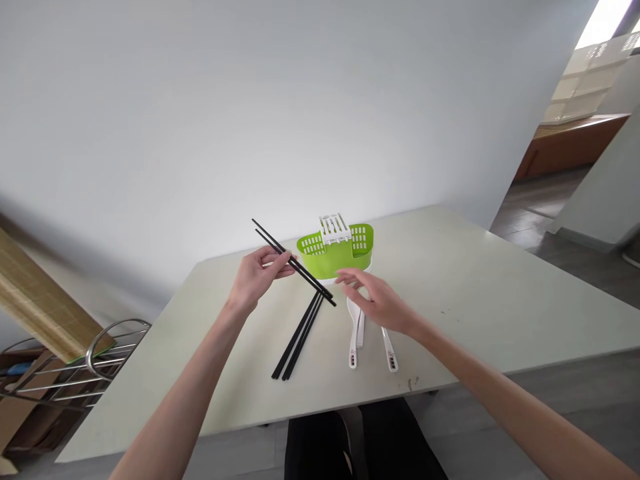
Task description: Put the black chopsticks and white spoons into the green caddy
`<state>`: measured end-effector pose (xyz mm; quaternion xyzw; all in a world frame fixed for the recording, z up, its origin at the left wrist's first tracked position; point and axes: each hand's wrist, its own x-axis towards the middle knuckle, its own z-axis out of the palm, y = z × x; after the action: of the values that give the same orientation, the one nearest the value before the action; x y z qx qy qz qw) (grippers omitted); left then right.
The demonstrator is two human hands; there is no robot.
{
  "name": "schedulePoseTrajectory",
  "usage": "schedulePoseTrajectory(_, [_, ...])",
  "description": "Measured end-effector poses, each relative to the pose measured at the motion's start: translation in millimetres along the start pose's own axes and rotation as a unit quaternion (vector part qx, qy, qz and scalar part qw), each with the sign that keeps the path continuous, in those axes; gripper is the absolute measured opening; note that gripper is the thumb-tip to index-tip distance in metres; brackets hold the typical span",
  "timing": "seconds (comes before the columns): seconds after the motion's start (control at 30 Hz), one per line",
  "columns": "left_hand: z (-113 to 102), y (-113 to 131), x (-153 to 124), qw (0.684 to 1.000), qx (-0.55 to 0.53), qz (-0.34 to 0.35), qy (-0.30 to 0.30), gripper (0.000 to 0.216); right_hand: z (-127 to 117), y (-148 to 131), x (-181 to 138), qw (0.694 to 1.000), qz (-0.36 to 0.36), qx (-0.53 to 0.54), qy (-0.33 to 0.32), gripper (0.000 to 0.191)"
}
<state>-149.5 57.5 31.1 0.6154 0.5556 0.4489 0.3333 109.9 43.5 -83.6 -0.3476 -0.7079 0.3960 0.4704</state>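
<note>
My left hand is closed on a pair of black chopsticks, held above the table with the tips slanting down to the right. A second pair of black chopsticks lies flat on the table below them. My right hand hovers open, fingers spread, just in front of a green cutlery holder with a white slotted insert. Under that hand lie two white spoons with their handles toward me.
The pale table stands against a white wall. A metal rack and a bamboo mat stand at the left. A black chair back is at the table's near edge. An opening to another room is at the right.
</note>
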Motion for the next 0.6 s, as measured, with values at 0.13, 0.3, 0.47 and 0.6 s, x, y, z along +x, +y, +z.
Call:
schedulePoseTrajectory(0.13, [9.7,-3.9,-3.5,0.993,-0.108,-0.041,0.023,0.04,25.5,-20.2,4.3,0.976,0.099,0.179,-0.069,0.046])
schedulePoseTrajectory(0.3, [20.8,-22.5,-15.4,0.98,-0.175,-0.078,0.047,0.03,51.0,-22.3,2.2,0.934,0.177,0.307,0.052,0.042])
schedulePoseTrajectory(0.47, [29.2,-28.1,-26.8,0.976,-0.198,-0.088,0.038,0.031,57.0,-16.5,2.7,0.942,0.172,0.261,0.119,0.042])
schedulePoseTrajectory(0.6, [30.8,-27.7,-29.6,0.972,-0.212,-0.093,0.038,0.029,53.3,-11.2,1.7,0.945,0.159,0.262,0.112,0.047])
